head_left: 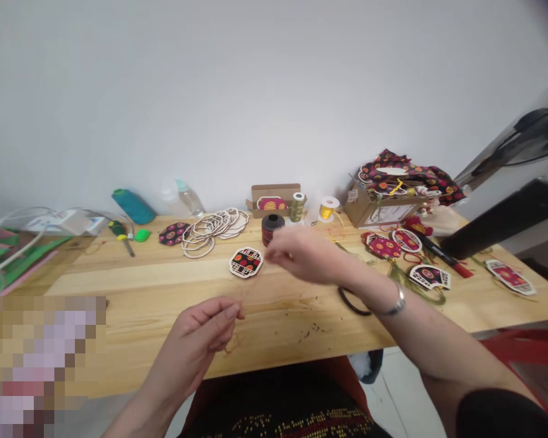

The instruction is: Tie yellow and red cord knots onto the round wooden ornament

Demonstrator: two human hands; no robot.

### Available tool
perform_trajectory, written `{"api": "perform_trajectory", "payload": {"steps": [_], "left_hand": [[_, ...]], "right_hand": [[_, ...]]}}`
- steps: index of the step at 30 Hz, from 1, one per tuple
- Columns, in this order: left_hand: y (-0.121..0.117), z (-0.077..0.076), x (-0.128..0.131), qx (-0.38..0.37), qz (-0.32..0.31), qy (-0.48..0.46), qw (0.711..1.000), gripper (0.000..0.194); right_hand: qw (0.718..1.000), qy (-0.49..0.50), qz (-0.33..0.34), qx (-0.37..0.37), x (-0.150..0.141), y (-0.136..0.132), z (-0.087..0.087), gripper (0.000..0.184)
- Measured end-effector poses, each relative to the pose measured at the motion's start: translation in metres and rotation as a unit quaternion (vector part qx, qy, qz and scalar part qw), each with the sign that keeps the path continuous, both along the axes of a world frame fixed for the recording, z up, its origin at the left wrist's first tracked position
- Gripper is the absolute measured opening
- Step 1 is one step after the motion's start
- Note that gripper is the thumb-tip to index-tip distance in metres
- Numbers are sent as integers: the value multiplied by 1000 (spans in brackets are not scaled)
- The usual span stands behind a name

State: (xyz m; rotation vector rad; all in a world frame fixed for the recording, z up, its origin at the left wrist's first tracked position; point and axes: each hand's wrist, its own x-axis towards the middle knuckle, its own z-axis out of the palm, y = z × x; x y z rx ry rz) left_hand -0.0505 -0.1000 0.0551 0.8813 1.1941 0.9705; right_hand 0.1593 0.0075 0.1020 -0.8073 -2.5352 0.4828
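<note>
My left hand is closed in a pinch above the table's front part. A thin orange thread trails by its fingertips. My right hand, with a silver bracelet on the wrist, is raised farther back. Its fingers are curled together and slightly blurred; whatever they grip is too small to make out. Just left of those fingers lies an octagonal wooden-framed ornament with patterned dark fabric. Behind the right hand stands a dark thread spool, partly covered by it.
Wooden frames, green thread and yellow thread lie along the back. A cardboard box holds patterned fabric. Finished-looking ornaments and a black post are at right. A screwdriver lies left.
</note>
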Motion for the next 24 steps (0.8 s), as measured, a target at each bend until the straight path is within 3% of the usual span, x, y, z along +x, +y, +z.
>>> {"api": "perform_trajectory", "payload": {"steps": [4, 8, 15, 20, 24], "left_hand": [[-4, 1, -6, -6, 53, -44, 998, 28], [-11, 0, -10, -20, 71, -60, 995, 27], [-16, -4, -12, -30, 72, -70, 995, 28], [-15, -9, -9, -35, 53, -72, 995, 27], [-16, -11, -6, -41, 42, -72, 996, 28]], "right_hand": [[997, 41, -64, 34, -13, 56, 13, 21], [982, 128, -139, 31, -21, 88, 15, 19], [945, 247, -211, -29, -29, 103, 35, 14], [900, 358, -203, -142, -34, 106, 65, 15], [876, 424, -185, -134, -25, 98, 94, 14]]}}
